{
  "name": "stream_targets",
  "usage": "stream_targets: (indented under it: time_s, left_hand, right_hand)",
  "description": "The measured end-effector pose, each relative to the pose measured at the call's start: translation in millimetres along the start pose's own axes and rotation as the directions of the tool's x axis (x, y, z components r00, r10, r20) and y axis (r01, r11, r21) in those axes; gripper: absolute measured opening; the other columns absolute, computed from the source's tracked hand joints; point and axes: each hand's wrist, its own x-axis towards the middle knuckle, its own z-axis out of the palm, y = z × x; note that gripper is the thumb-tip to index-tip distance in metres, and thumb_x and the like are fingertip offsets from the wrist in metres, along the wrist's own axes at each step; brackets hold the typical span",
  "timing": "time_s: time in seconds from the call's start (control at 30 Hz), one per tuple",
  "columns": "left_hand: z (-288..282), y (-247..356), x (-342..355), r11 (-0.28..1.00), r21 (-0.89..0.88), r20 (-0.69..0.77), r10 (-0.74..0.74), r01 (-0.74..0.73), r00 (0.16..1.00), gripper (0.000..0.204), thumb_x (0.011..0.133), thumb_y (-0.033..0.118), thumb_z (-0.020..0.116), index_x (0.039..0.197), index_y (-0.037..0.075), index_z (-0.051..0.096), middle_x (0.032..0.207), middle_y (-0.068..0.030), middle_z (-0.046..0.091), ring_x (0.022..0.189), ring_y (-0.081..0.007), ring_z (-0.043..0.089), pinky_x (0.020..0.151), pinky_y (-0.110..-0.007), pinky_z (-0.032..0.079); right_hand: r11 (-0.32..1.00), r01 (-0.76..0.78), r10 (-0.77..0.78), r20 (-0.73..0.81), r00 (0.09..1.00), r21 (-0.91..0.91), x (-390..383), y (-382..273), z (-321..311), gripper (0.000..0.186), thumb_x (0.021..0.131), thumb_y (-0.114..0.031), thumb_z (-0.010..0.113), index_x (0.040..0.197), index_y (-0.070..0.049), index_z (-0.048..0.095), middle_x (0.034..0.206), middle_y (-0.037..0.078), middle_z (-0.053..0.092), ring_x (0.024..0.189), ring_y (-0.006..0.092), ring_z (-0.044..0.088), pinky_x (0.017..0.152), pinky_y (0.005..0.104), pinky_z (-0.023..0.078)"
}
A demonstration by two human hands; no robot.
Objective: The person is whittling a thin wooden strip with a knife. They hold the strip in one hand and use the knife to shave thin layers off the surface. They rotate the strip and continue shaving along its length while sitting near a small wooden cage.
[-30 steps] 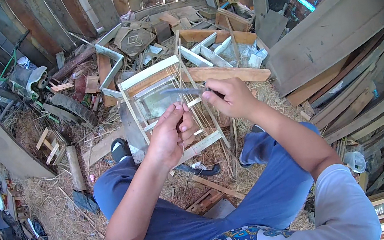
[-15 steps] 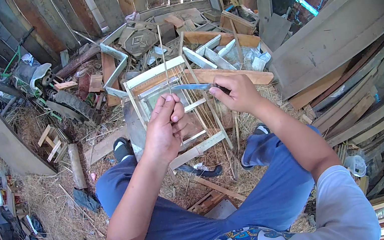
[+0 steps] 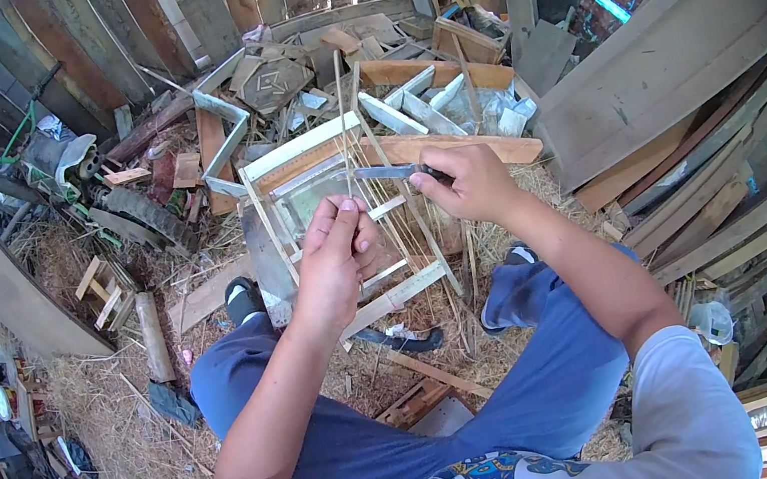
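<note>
My left hand (image 3: 334, 260) is closed on a thin wooden stick (image 3: 341, 94), held upright with its top rising above my fingers. My right hand (image 3: 465, 183) grips the dark handle of a knife (image 3: 385, 172); its blade lies level against or very near the stick, just above my left fingertips. Behind and beneath both hands is a pale wooden ladder-like frame (image 3: 392, 301) with thin sticks along its right side, over a greyish board and a glassy pane. Whether the blade cuts into the stick I cannot tell.
Wood scraps and white frame pieces (image 3: 226, 144) are piled ahead. A green-framed machine with a tyre (image 3: 136, 215) stands left, beside a curved board (image 3: 13, 271). Large panels (image 3: 658, 61) lean at right. My legs in blue trousers are on straw-covered ground (image 3: 165, 449) around the frame.
My right hand and the knife have shifted slightly up from a second ago, and the blade tip sits farther right, at the stick. The stick's top shows clearly above my left hand.
</note>
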Motion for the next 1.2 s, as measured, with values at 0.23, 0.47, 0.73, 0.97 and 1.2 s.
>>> stream_targets:
  time_s: [0.23,0.47,0.73,0.97,1.2]
  left_hand:
    - [6,-1,-3,0.999,-0.034,0.016,-0.018,0.019,1.0,0.015,0.114,0.022,0.041,0.109,0.013,0.051,0.071,0.003,0.043,0.053,-0.0056,0.028,0.048,-0.023,0.024]
    - [9,-6,-3,0.995,0.002,0.012,-0.101,0.101,0.995,0.016,0.113,0.023,0.042,0.108,0.011,0.052,0.072,0.0027,0.046,0.054,-0.0058,0.031,0.049,-0.023,0.026]
    - [16,-8,-7,0.986,0.048,-0.012,-0.16,0.161,0.987,0.017,0.113,0.023,0.042,0.106,0.013,0.053,0.069,0.0047,0.043,0.053,-0.0056,0.03,0.048,-0.023,0.026]
    - [14,-13,-6,0.972,0.006,-0.029,-0.233,0.233,0.972,0.015,0.111,0.024,0.045,0.103,0.014,0.053,0.067,0.0082,0.033,0.05,-0.0049,0.024,0.046,-0.024,0.02]
    - [15,-18,-8,0.968,0.007,-0.028,-0.249,0.25,0.968,0.015,0.11,0.022,0.046,0.098,0.015,0.053,0.067,0.0086,0.032,0.05,-0.0051,0.023,0.046,-0.025,0.017]
  right_hand:
    - [1.0,-0.005,0.005,0.014,1.0,0.006,1,-5,-1,0.035,0.095,-0.038,0.069,0.078,-0.009,0.06,0.064,0.013,0.06,0.06,0.0375,0.063,0.054,0.048,0.046]
    - [0.997,0.065,-0.064,0.027,0.998,-0.039,3,-10,0,0.03,0.095,-0.033,0.071,0.082,-0.008,0.061,0.065,0.014,0.058,0.06,0.0364,0.061,0.054,0.0453,0.044]
    - [0.998,0.06,-0.06,0.04,0.997,-0.007,4,-12,3,0.03,0.097,-0.035,0.068,0.084,-0.009,0.062,0.066,0.013,0.06,0.062,0.0372,0.063,0.054,0.0472,0.045]
    - [0.997,0.067,-0.061,0.134,0.989,-0.045,3,-23,5,0.03,0.097,-0.039,0.065,0.084,-0.012,0.062,0.068,0.012,0.066,0.065,0.0379,0.067,0.056,0.0501,0.05]
    - [0.995,0.053,-0.04,0.151,0.988,-0.083,4,-22,7,0.029,0.098,-0.039,0.063,0.084,-0.013,0.063,0.066,0.011,0.065,0.063,0.037,0.067,0.055,0.0491,0.05]
